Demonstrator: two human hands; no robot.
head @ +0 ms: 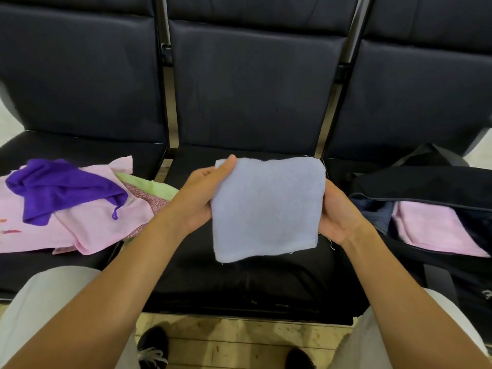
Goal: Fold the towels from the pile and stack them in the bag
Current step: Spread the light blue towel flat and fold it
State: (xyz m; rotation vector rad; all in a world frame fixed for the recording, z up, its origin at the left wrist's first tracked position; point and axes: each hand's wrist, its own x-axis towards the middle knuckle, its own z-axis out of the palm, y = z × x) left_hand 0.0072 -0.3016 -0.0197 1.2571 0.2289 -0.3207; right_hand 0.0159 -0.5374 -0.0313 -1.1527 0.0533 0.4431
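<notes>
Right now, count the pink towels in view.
2, maybe more hidden: pink towel in the pile on the left seat; folded pink towel inside the bag, right.

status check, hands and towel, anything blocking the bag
Left hand and right hand both grip the folded blue towel above the middle seat. Bag open at right, pink towel inside. Path clear.

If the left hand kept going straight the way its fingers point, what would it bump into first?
The left hand points up-right, gripping the blue towel. Beyond that, it would likely meet the middle seat's backrest, though depth is hard to judge.
</notes>
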